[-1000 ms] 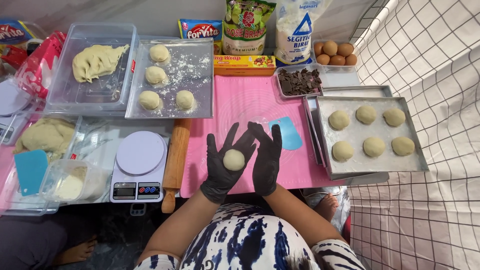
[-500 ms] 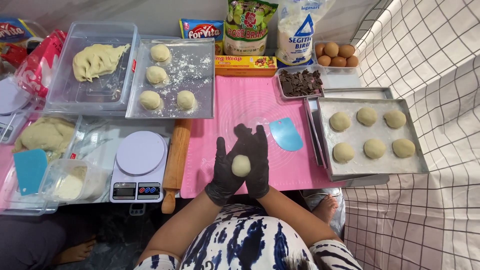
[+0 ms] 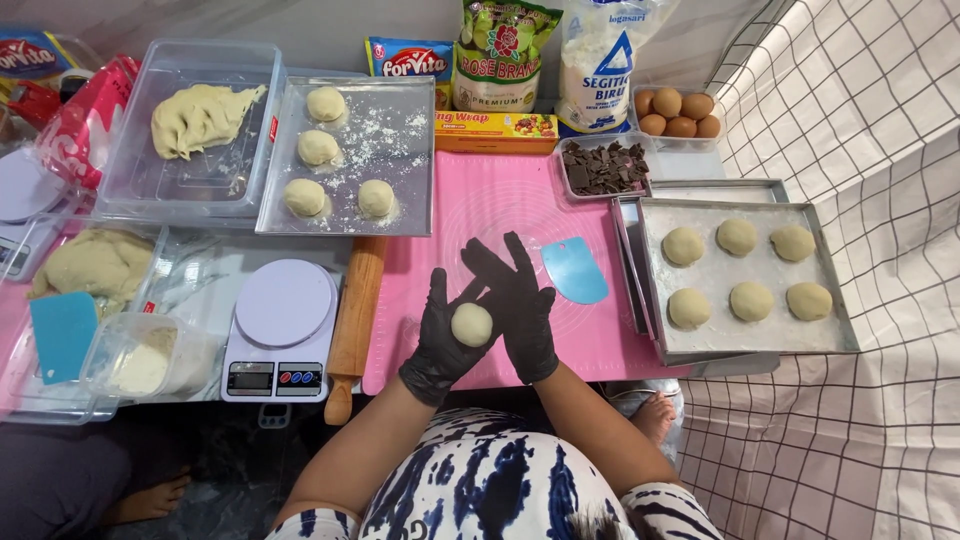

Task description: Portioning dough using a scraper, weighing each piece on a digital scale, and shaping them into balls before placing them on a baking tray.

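Observation:
Both hands wear black gloves and meet over the near part of a pink mat (image 3: 500,205). A pale dough ball (image 3: 471,324) rests in the palm of my left hand (image 3: 440,342). My right hand (image 3: 520,305) presses against the ball's right side, fingers straight and pointing away from me. A metal tray (image 3: 835,300) at the right carries several finished dough balls (image 3: 750,300). A floured tray (image 3: 400,150) at the back left carries several more balls (image 3: 320,147).
A wooden rolling pin (image 3: 352,320) and a kitchen scale (image 3: 280,325) lie left of the mat. A blue scraper (image 3: 575,270) sits on the mat. Chopped chocolate (image 3: 605,167), eggs (image 3: 680,110), flour bags and a clear tub of dough (image 3: 200,118) line the back.
My right hand has slid back and forth across the ball on my left palm, rolling it. The hands stay over the same part of the mat.

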